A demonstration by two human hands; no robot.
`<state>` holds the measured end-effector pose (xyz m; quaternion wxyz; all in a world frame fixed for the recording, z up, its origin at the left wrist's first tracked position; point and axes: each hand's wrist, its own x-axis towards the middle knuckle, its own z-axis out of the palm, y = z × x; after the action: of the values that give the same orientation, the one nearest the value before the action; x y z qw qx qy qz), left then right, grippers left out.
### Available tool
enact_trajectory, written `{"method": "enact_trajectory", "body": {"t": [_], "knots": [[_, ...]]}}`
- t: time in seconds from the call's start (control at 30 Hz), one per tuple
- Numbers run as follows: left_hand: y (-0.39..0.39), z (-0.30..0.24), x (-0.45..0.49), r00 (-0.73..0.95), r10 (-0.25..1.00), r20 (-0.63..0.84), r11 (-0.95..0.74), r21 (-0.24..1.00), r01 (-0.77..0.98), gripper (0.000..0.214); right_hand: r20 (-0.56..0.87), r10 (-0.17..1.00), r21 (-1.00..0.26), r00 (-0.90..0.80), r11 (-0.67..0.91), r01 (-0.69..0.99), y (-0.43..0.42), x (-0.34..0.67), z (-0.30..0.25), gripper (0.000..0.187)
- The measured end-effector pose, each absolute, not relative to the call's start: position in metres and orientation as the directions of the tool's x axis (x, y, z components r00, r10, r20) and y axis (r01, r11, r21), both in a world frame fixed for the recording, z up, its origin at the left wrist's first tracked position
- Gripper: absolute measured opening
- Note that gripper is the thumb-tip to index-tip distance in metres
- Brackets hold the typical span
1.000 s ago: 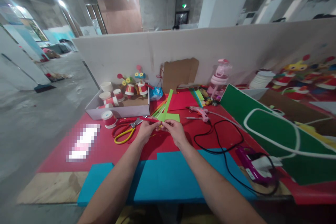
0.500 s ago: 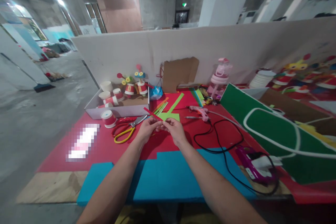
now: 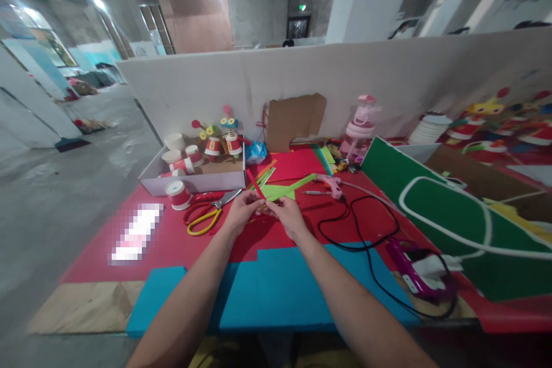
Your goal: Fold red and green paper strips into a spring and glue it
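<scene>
My left hand (image 3: pixel 245 210) and my right hand (image 3: pixel 283 213) meet fingertip to fingertip above the red table covering. Between the left fingers is a red paper strip (image 3: pixel 256 184), pointing up and to the left. The right fingers pinch a light green paper strip (image 3: pixel 297 187) that slants up to the right. Both strips come together at the fingertips, where their ends are hidden. Just behind lie a light green sheet (image 3: pixel 276 191) and several loose coloured strips (image 3: pixel 264 177). Left of my left hand rest scissors with yellow and red handles (image 3: pixel 206 222), blades toward the hand.
A pink glue gun (image 3: pixel 328 184) with a black cord lies to the right. At the back left, a white box (image 3: pixel 194 183) holds paper cups and two cup figures (image 3: pixel 232 141). A purple power strip (image 3: pixel 420 273) and green board (image 3: pixel 431 207) occupy the right. Blue foam (image 3: pixel 276 290) lines the front edge.
The green strip has swung down to the right and lies flatter. The red strip has turned more upright. Both hands stay in nearly the same place.
</scene>
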<state>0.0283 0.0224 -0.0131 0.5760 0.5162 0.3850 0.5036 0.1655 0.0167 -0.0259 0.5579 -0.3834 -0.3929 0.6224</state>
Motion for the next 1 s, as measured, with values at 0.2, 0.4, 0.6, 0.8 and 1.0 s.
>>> {"method": "enact_trajectory", "body": {"t": [0.2,0.4,0.6,0.8,1.0], "knots": [[0.0226,-0.0133,0.0276,0.162,0.98,0.119,-0.093,0.983,-0.159,0.03,-0.013,0.992,-0.915,-0.126,-0.063,-0.398,0.0148,0.1624,-0.0243,0.035],[0.022,-0.012,0.0275,0.149,0.986,0.073,-0.048,0.985,-0.163,0.03,-0.052,0.994,-0.907,-0.098,-0.088,-0.412,0.0163,0.164,-0.0287,0.037],[0.0228,-0.0134,0.0269,0.172,0.982,0.08,-0.048,0.982,-0.183,0.03,-0.053,0.994,-0.909,-0.099,-0.089,-0.407,0.0154,0.1646,-0.028,0.038],[0.0252,-0.018,0.0264,0.21,0.977,0.044,-0.001,0.98,-0.199,0.028,-0.041,0.999,-0.913,-0.019,-0.045,-0.406,0.0175,0.1653,-0.0288,0.034],[0.0256,-0.0194,0.027,0.245,0.968,0.057,-0.023,0.99,-0.14,0.026,-0.056,0.998,-0.91,0.03,-0.039,-0.413,0.0182,0.1647,-0.0299,0.031]]}}
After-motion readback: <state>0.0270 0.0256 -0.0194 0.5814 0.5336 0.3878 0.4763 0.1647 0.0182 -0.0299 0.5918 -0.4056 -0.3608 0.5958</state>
